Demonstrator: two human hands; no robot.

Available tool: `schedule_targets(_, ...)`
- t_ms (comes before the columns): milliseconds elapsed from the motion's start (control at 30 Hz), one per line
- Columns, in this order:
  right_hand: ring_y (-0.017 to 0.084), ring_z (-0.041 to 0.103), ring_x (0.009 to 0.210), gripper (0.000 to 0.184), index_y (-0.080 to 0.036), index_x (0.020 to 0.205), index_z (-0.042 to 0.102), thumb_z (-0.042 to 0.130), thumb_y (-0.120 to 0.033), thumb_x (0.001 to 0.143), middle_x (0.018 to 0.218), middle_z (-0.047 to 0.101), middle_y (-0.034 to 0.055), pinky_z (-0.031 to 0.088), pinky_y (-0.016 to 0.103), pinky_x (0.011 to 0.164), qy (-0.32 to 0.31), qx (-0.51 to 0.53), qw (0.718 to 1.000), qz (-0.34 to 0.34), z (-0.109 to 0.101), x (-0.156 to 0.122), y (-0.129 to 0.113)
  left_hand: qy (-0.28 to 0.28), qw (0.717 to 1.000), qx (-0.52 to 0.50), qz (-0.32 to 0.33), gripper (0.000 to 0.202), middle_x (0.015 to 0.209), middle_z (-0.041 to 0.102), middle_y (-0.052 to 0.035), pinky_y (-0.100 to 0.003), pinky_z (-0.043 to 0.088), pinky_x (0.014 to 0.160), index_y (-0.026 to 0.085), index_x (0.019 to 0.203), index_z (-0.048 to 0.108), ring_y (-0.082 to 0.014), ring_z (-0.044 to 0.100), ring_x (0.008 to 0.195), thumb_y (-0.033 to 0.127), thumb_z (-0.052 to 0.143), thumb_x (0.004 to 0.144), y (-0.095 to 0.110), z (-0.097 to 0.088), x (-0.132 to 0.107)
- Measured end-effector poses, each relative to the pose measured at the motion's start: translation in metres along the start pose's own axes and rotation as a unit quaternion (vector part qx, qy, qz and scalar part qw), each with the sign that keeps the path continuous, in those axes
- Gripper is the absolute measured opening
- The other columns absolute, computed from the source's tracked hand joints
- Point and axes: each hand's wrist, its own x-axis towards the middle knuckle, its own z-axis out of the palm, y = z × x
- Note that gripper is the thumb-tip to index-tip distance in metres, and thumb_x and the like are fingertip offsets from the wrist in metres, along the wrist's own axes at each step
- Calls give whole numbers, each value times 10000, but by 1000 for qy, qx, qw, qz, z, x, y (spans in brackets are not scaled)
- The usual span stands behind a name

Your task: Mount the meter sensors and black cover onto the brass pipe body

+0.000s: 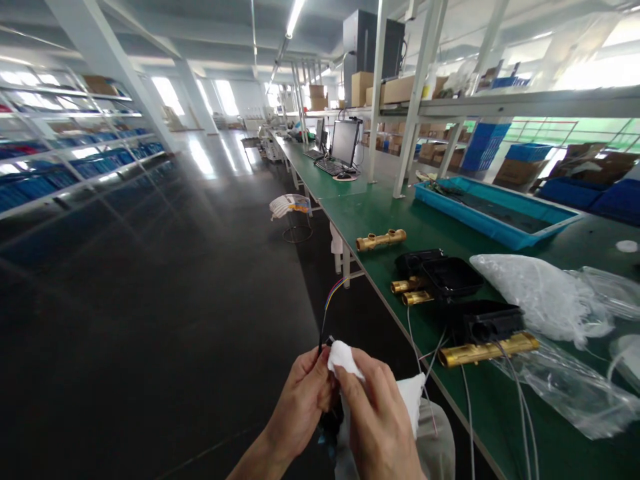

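My left hand [303, 393] is closed around a thin black cable [321, 339], whose loose coloured wires [334, 292] stick up and bend to the right. A small dark end piece [329, 341] shows just above my fingertips; its kind is unclear. In my right hand [377, 410] a white cloth [343, 355] is pinched, pressed against that piece beside my left fingers. More of the white cloth hangs out at the right of the hand. Below my hands is something dark, mostly hidden. Both hands are in front of the table edge, above my lap.
On the green table [350, 207] at right lie brass pipe fittings [383, 240], black housings [487, 320] with grey cables over the edge, and plastic bags [540, 290]. Behind them stands a blue tray [495, 213]. A monitor [345, 143] and stool [291, 205] are farther off.
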Motion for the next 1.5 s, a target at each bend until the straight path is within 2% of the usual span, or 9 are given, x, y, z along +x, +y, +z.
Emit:
schedule_targets(133, 203, 582, 1001, 279, -163, 1126, 589, 449, -136, 886, 1200, 589, 140, 597, 275, 727, -17, -8, 1000, -20, -3, -1, 2, 5, 1000, -2, -7, 462, 506, 271, 60, -144, 223, 397, 129, 679, 562, -56, 194, 433, 464, 871, 603, -1, -6, 3)
schedule_targets(367, 175, 596, 997, 480, -194, 1303, 453, 428, -73, 839, 1145, 577, 132, 576, 281, 767, -23, 132, 988, 79, 0, 12, -2, -170, 984, 54, -25, 492, 448, 224, 67, -158, 133, 383, 138, 628, 426, -39, 149, 384, 513, 692, 804, -4, -19, 0)
schedule_targets(600, 163, 592, 1057, 515, -191, 1341, 420, 378, -62, 844, 1179, 578, 130, 547, 249, 835, 1, 179, 975, 133, 2, 6, -7, -181, 983, 21, -29, 421, 474, 182, 83, -150, 113, 380, 136, 700, 462, -35, 101, 386, 470, 682, 830, 0, -17, 2)
schedule_targets(733, 173, 598, 1022, 496, -212, 1291, 467, 419, -60, 821, 1155, 577, 119, 562, 262, 797, -18, 167, 982, 92, 0, 7, 0, -192, 980, 32, -46, 434, 461, 200, 80, -160, 106, 372, 146, 694, 449, -40, 110, 377, 486, 688, 818, 0, -14, 2)
schedule_targets(900, 157, 607, 1025, 572, -176, 1362, 387, 397, -33, 809, 1135, 593, 124, 556, 247, 835, -37, 182, 976, 113, 1, 8, 3, -156, 986, 30, -40, 442, 463, 197, 81, -149, 116, 376, 142, 685, 449, -36, 111, 386, 478, 711, 802, -2, -14, 4)
schedule_targets(1100, 181, 590, 1089, 582, -137, 1416, 317, 419, -51, 849, 1179, 595, 169, 565, 263, 830, 10, 111, 992, 53, 4, -4, 3, -148, 988, 9, -45, 437, 470, 214, 79, -131, 128, 367, 133, 668, 467, -26, 113, 379, 452, 743, 781, -3, -17, 6)
schedule_targets(1200, 179, 616, 1026, 506, -172, 1367, 402, 460, -97, 870, 1155, 622, 140, 583, 256, 763, 15, 71, 996, 43, 4, -5, 2, -85, 995, 2, -46, 450, 479, 242, 74, -112, 175, 371, 118, 661, 507, -24, 137, 395, 445, 813, 704, -3, -12, 5)
schedule_targets(1333, 200, 630, 978, 273, -214, 1142, 600, 467, -195, 905, 1146, 652, 114, 595, 291, 728, 9, 2, 998, 63, 2, -6, -6, 22, 998, -38, -51, 450, 512, 350, 51, -107, 321, 424, 110, 705, 622, -36, 278, 431, 385, 930, 524, -1, -5, 4)
schedule_targets(1500, 215, 638, 942, 252, -211, 1091, 634, 468, -203, 901, 1137, 665, 117, 606, 302, 681, -9, -33, 999, 1, 2, -5, -5, 52, 995, -66, -51, 435, 591, 498, 4, -124, 390, 454, 120, 742, 665, -75, 435, 499, 319, 950, 481, 1, -6, 4)
